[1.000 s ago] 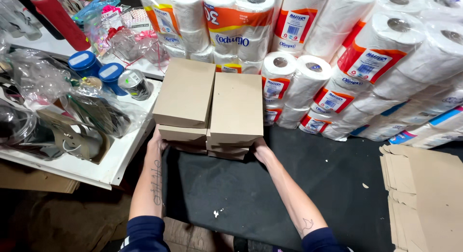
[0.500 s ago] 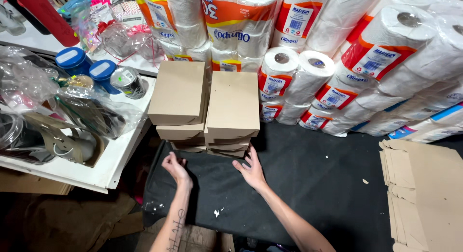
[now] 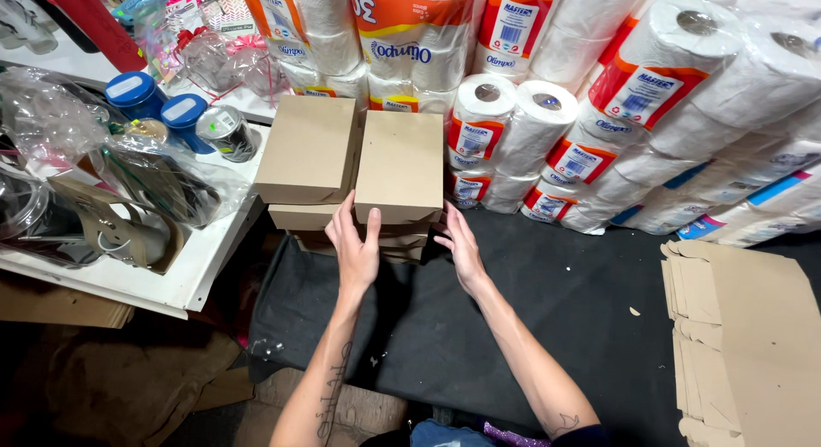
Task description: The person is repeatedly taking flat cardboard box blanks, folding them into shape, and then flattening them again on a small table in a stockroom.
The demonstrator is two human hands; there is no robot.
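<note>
Leftmost, a white shelf [image 3: 184,280] carried blue-lidded jars [image 3: 158,109], a tin can [image 3: 224,130] and crumpled clear plastic bags [image 3: 154,169], its front edge ending just beside the left stack of cardboard boxes [image 3: 308,152]. The right stack of cardboard boxes [image 3: 400,166] stood touching it, both on a black cloth [image 3: 530,301] with bare room in front of them. The left hand [image 3: 355,246] was open, fingers spread flat against the front face of the right stack near its left corner, clasping nothing. The right hand [image 3: 462,250] was likewise open, its fingertips at the stack's lower right front corner, so the right stack sat between the two palms, pressed rather than gripped. Behind and to the right, wrapped toilet paper rolls [image 3: 547,130] were banked in a wall, close against the boxes' back and right side, leaving little room there. Far right, flat cardboard box blanks [image 3: 753,336] lay piled, well apart from the hands, with open cloth between.
</note>
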